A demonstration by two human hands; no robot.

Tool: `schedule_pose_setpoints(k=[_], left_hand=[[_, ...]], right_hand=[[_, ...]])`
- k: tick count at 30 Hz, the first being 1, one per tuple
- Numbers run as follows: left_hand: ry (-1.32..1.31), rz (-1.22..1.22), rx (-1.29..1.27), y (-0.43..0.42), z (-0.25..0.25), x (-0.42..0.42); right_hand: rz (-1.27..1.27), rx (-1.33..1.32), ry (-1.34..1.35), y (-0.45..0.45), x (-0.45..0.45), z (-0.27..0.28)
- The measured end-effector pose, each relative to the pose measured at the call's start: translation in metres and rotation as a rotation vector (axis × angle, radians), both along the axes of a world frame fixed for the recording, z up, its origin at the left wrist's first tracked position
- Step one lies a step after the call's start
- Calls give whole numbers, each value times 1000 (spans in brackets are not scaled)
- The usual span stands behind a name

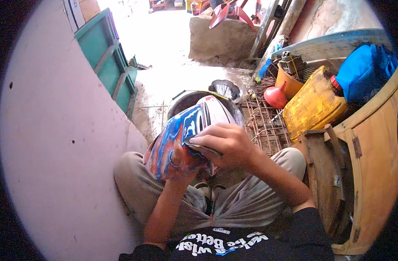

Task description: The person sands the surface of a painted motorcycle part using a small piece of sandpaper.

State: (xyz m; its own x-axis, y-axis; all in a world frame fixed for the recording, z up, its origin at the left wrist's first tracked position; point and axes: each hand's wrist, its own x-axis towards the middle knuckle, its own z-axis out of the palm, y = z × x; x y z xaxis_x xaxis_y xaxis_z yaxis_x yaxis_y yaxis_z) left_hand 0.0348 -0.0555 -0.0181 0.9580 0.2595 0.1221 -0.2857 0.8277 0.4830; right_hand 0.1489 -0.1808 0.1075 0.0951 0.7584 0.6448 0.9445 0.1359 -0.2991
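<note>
A helmet painted in blue, orange and white sits tilted above my lap, between my knees. My left hand supports it from the near underside, with its fingers partly hidden by the shell. Over the helmet's right side, my right hand is closed around a thin dark flat piece that looks like sandpaper. The piece lies against the painted surface. Just behind the helmet stands a dark bucket with a yellow-green handle, its opening mostly covered from view.
A pale wall is close on my left, with a green panel beyond it. To the right are a yellow jerrycan, a pink funnel, rusty metal mesh and a wooden frame. A concrete block stands ahead.
</note>
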Motion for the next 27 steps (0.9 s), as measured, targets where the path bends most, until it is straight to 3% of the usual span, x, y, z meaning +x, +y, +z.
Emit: schedule_pose_setpoints(k=[2, 4, 8, 10, 12, 14, 18, 20, 23, 27], left_hand=[[87, 7, 33, -2, 18, -5], [114, 42, 99, -4, 29, -9], [-4, -47, 127, -2, 21, -4], [99, 21, 110, -4, 50, -10], [118, 33, 159, -5, 52, -14], [113, 32, 206, -6, 48, -16], [115, 54, 241, -6, 44, -17], [125, 64, 263, -4, 46, -18], [128, 73, 289, -2, 49, -20], [114, 82, 313, 0, 49, -19]], right_hand=[[-166, -60, -77, 1, 28, -9], [-507, -188, -103, 5, 51, -12], [-155, -79, -41, -4, -8, 6], [-86, -60, -7, -3, -7, 6], [-380, -153, -155, -2, 29, -7], [-560, -295, -80, -5, 50, -13], [-95, -56, -43, -3, -16, 6], [-59, -109, -19, -3, -10, 8], [-502, -228, -98, -7, 39, -9], [-107, -110, -80, -7, -9, 5]])
